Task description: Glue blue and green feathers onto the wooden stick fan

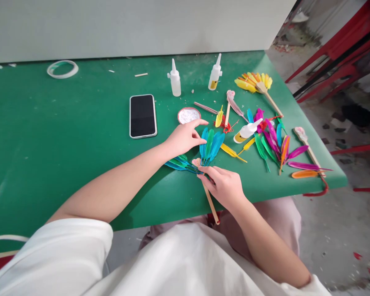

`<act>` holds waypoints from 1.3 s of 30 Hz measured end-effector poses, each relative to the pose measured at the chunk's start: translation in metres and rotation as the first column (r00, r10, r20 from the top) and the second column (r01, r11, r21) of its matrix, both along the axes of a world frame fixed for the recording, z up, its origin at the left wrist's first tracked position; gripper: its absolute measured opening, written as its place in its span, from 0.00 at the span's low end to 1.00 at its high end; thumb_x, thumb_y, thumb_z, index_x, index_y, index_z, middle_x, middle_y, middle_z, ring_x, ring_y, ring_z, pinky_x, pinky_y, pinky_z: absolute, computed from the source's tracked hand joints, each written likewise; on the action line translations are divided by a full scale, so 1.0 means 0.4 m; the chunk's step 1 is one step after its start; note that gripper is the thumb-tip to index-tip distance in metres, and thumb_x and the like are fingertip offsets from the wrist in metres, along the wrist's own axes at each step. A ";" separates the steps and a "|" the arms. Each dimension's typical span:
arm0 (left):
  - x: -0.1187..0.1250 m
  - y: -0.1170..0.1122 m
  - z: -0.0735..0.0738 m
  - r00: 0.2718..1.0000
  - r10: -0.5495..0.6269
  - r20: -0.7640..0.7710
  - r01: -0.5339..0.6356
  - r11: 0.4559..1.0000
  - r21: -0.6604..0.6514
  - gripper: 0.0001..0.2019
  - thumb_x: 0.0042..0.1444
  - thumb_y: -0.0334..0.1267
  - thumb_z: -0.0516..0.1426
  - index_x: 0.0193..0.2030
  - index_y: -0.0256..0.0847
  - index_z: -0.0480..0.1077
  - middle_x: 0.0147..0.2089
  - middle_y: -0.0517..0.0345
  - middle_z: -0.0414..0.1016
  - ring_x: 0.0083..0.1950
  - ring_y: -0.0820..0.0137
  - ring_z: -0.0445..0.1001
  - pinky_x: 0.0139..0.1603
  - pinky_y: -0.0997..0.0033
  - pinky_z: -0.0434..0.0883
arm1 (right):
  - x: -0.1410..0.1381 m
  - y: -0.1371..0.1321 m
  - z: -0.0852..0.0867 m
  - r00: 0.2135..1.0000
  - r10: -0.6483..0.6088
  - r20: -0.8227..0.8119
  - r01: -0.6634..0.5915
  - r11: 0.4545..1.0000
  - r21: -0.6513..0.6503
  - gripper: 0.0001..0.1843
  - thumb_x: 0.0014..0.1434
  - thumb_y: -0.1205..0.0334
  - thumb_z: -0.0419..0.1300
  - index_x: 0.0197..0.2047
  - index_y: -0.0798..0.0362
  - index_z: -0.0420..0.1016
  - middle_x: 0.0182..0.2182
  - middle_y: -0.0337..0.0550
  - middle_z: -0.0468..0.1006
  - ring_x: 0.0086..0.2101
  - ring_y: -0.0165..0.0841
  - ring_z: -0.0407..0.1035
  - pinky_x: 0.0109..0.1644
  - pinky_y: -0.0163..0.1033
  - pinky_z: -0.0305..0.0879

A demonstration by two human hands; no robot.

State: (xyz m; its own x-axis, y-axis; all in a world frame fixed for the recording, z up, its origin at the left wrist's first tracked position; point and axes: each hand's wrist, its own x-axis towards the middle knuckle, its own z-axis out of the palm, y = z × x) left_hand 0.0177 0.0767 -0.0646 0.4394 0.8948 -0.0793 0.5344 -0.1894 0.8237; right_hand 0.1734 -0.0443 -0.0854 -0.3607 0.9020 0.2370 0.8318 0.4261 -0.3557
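Observation:
My left hand (pixel 186 135) is stretched over the table with thumb and index finger apart. Its thumb tip is at the edge of a fan of blue and green feathers (pixel 212 144); whether it touches them I cannot tell. My right hand (pixel 223 184) pinches the quills of these feathers at their lower ends. Beneath the fingers lies a wooden stick (pixel 210 203) with a pale rounded head (pixel 196 162), its lower end at the table's front edge. More blue-green feathers (pixel 180 163) spread to the left, partly under my left forearm.
Two white glue bottles (pixel 175 80) stand at the back; another glue bottle (pixel 248 131) leans among loose coloured feathers (pixel 273 142). A round dish (pixel 189 115), a phone (pixel 142 116), a tape roll (pixel 62 69), a yellow feather fan (pixel 255 83) and another stick (pixel 310 150) lie around.

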 end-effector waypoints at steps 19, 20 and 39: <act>0.000 0.013 -0.008 0.996 -0.066 0.054 0.069 0.996 -0.062 0.31 0.46 0.30 0.59 0.58 0.44 0.57 0.28 0.61 0.73 0.30 0.73 0.71 0.34 0.73 0.66 | -0.005 0.003 0.002 0.999 -0.043 -0.017 0.043 0.999 0.010 0.15 0.59 0.56 0.53 0.50 0.44 0.68 0.24 0.31 0.75 0.21 0.22 0.66 0.24 0.32 0.49; 0.001 0.012 -0.009 0.996 -0.063 0.056 0.066 0.996 -0.057 0.31 0.46 0.30 0.59 0.58 0.44 0.57 0.28 0.62 0.73 0.30 0.73 0.71 0.34 0.73 0.66 | -0.005 0.003 0.003 0.999 -0.045 -0.014 0.046 0.999 0.013 0.15 0.59 0.56 0.53 0.50 0.44 0.68 0.24 0.31 0.75 0.21 0.22 0.66 0.23 0.32 0.49; 0.006 0.007 -0.010 0.997 -0.050 0.054 0.052 0.998 -0.036 0.27 0.47 0.31 0.59 0.55 0.43 0.60 0.26 0.63 0.72 0.29 0.74 0.71 0.36 0.73 0.67 | -0.006 -0.003 0.000 0.999 -0.043 0.034 0.041 0.998 0.049 0.17 0.60 0.55 0.52 0.51 0.48 0.67 0.27 0.34 0.77 0.22 0.22 0.67 0.24 0.32 0.51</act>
